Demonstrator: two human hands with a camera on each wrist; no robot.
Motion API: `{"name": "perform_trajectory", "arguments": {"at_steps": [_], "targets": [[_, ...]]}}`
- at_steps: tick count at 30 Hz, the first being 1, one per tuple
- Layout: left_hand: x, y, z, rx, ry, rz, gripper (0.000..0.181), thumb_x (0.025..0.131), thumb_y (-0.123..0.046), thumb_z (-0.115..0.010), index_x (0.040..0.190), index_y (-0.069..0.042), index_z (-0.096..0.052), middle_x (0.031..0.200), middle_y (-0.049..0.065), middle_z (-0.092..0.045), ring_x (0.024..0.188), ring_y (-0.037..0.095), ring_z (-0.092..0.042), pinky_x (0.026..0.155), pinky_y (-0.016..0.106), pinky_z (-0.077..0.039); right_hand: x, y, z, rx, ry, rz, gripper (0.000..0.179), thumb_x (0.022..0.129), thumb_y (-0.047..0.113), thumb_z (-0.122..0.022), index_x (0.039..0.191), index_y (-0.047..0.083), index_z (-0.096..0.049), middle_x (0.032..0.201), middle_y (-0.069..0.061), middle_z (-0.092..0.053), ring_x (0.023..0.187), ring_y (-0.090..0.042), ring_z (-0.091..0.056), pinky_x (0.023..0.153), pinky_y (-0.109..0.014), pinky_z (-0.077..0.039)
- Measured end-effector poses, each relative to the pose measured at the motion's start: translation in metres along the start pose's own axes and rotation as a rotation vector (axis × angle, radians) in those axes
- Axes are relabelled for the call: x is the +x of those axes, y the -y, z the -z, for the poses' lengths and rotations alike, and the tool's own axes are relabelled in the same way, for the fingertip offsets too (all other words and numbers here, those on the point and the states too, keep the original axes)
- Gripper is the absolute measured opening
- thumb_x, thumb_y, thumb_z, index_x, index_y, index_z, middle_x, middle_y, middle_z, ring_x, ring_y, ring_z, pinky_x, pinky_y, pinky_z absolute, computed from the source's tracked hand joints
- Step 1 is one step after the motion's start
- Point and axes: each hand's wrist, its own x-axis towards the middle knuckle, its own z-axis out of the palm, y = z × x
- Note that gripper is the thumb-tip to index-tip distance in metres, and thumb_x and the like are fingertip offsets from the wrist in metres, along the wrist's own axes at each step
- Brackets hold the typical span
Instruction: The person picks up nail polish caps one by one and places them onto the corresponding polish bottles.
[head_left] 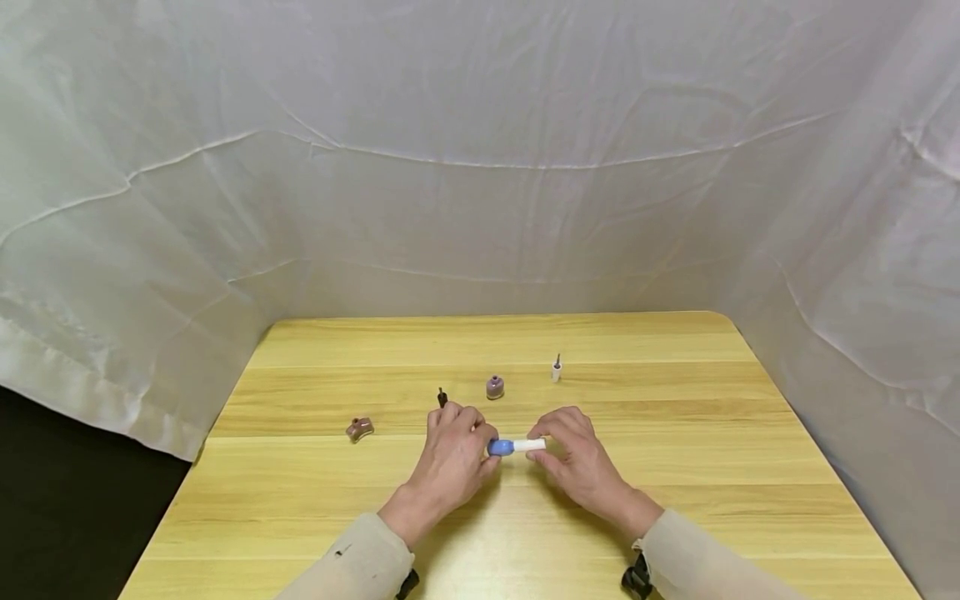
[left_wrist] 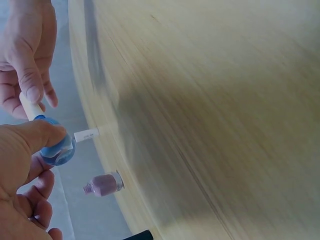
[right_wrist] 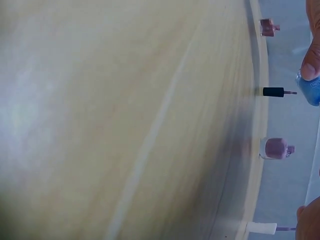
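The place appears to be a makeshift, curtained-off workspace rather than a furnished room. Pale, creased fabric drapes (head_left: 480,217) hang behind a wood-grain desk (head_left: 712,467) and along its left and right sides, enclosing it. Below the left drape's hem shows a black area (head_left: 75,492). What building surrounds it cannot be told.

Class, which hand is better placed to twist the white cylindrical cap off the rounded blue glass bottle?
Most likely the right hand: it pinches the white cylindrical cap, while the left hand grips the rounded blue glass bottle and could steady it.
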Motion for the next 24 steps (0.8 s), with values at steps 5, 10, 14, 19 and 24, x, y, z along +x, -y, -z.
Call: {"name": "perform_trajectory", "arguments": {"at_steps": [5, 10, 14, 19, 24], "targets": [[0.0001, -0.0004, 0.0008, -0.005, 0.006, 0.009, 0.022, 0.088, -0.039, -0.087, 0.097, -0.022, -0.079, 0.104, -0.004, -0.068, 0.1, 0.02, -0.053, 0.092, 0.04, -0.04, -0.001, -0.001, -0.0009, 0.0, -0.009, 0.002, 0.033, 0.079, 0.01, -0.091, 0.102, 0.017, -0.069, 0.109, 0.008, -0.069, 0.108, -0.018, -0.056, 0.104, -0.035, -0.038], [0.0006, -0.0005, 0.0019, -0.018, 0.02, 0.025, 0.02, 0.088, -0.038, -0.087, 0.098, -0.022, -0.08, 0.104, -0.005, -0.068, 0.1, 0.02, -0.052, 0.093, 0.041, -0.04, -0.001, 0.0003, -0.0011, 0.033, -0.008, -0.01, 0.035, 0.08, 0.009, -0.09, 0.106, 0.016, -0.068, 0.113, 0.003, -0.07, 0.112, -0.018, -0.055, 0.107, -0.033, -0.036], [0.001, -0.0007, 0.0027, -0.025, 0.025, 0.031, 0.021, 0.088, -0.038, -0.087, 0.099, -0.022, -0.08, 0.104, -0.005, -0.068, 0.1, 0.02, -0.051, 0.093, 0.041, -0.04, -0.0006, 0.0018, -0.0019, 0.042, -0.014, -0.013, 0.036, 0.079, 0.006, -0.09, 0.104, 0.017, -0.067, 0.114, 0.0, -0.07, 0.114, -0.019, -0.054, 0.106, -0.031, -0.036], [0.0009, -0.0011, 0.0024, -0.027, 0.022, 0.028, 0.021, 0.088, -0.038, -0.087, 0.098, -0.022, -0.08, 0.104, -0.005, -0.068, 0.1, 0.02, -0.051, 0.093, 0.041, -0.04, -0.0014, 0.0026, -0.0027, 0.027, -0.03, -0.021, 0.036, 0.077, 0.003, -0.091, 0.101, 0.018, -0.067, 0.113, 0.003, -0.069, 0.112, -0.019, -0.053, 0.104, -0.029, -0.037], [0.0011, -0.0012, 0.002, -0.019, 0.026, 0.024, 0.02, 0.089, -0.039, -0.086, 0.098, -0.022, -0.079, 0.105, -0.005, -0.068, 0.101, 0.02, -0.052, 0.093, 0.041, -0.04, -0.0019, 0.0014, -0.0024, 0.026, -0.034, -0.012, 0.034, 0.078, 0.006, -0.09, 0.1, 0.018, -0.068, 0.111, 0.005, -0.069, 0.111, -0.019, -0.054, 0.106, -0.029, -0.035]]}}
